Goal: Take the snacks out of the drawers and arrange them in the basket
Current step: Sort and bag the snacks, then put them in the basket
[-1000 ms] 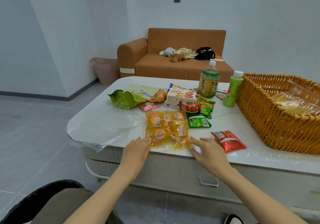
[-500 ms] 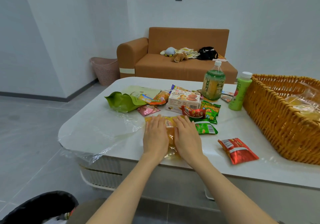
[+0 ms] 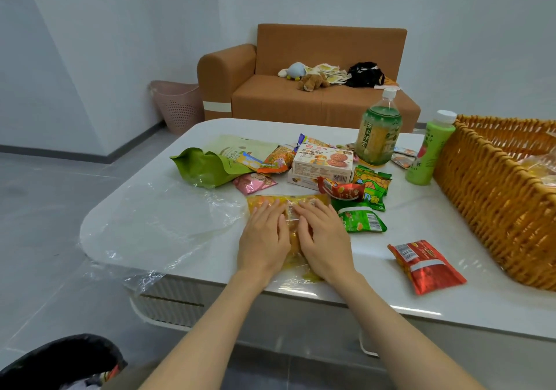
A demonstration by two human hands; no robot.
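A clear bag of yellow-orange wrapped cakes [image 3: 293, 201] lies near the front edge of the white table [image 3: 451, 299]. My left hand [image 3: 264, 236] and my right hand [image 3: 323, 236] lie flat on top of it, side by side, fingers straight, covering most of it. A wicker basket [image 3: 493, 197] stands at the right with clear-wrapped yellow packs inside. A red snack pack [image 3: 427, 266] lies between my hands and the basket. Green packs [image 3: 362, 221], a small red pack [image 3: 341, 189] and a biscuit box [image 3: 322, 165] lie beyond my hands.
Two green drink bottles [image 3: 379, 136] [image 3: 430, 151] stand by the basket's left end. A green pouch [image 3: 207, 167] and a loose clear plastic sheet [image 3: 156, 224] cover the table's left part. A black bin [image 3: 60, 362] is at bottom left, an orange sofa [image 3: 301, 88] behind.
Both hands moved from the table's front edge onto the cake bag, coming together over its middle. Over the last half second they stay pressed there.
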